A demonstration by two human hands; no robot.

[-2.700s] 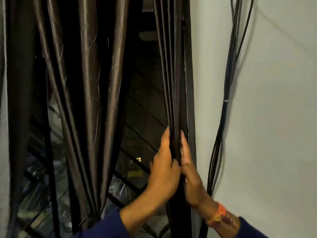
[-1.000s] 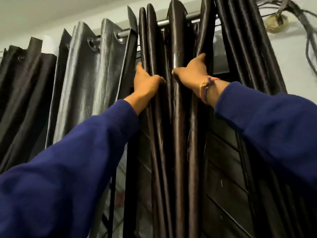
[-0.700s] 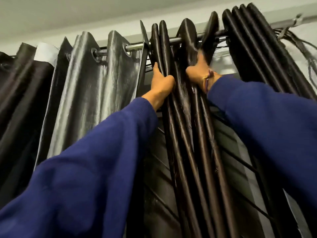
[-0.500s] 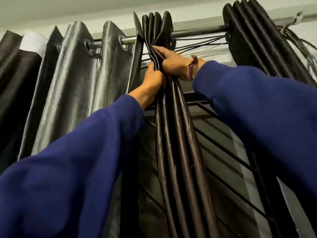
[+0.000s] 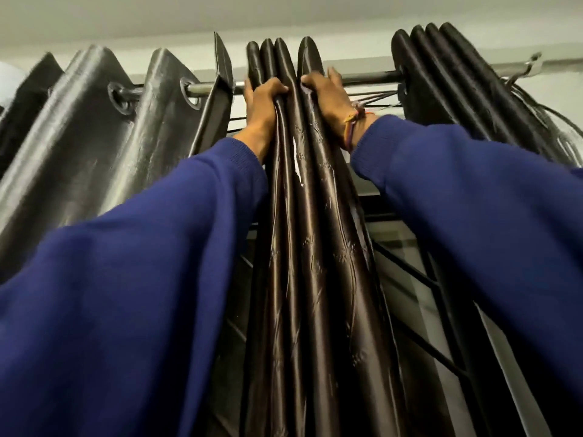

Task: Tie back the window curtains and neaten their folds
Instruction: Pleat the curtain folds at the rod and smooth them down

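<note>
Dark brown satin curtains hang by eyelets from a metal rod (image 5: 362, 77) under the ceiling. A bunch of gathered folds (image 5: 303, 216) hangs in the middle. My left hand (image 5: 263, 102) grips the left folds of this bunch just below the rod, fingers curled round them. On the bunch's right side, my right hand (image 5: 326, 96), with a thread bracelet at the wrist, grips the rightmost fold, fingers hooked over its edge. A second tight bunch (image 5: 448, 86) hangs further right on the rod. To the left the curtain panel (image 5: 94, 137) is spread wider.
Behind the curtains are a window (image 5: 407, 279) and its dark metal grille bars (image 5: 419, 342). A bundle of black cables (image 5: 549, 121) runs by the rod's right end near a wall hook. The white ceiling is close above.
The middle bunch has slid right along the rod and its rightmost fold has parted from the others. Both hands have risen to just under the rod, the right now beside the left.
</note>
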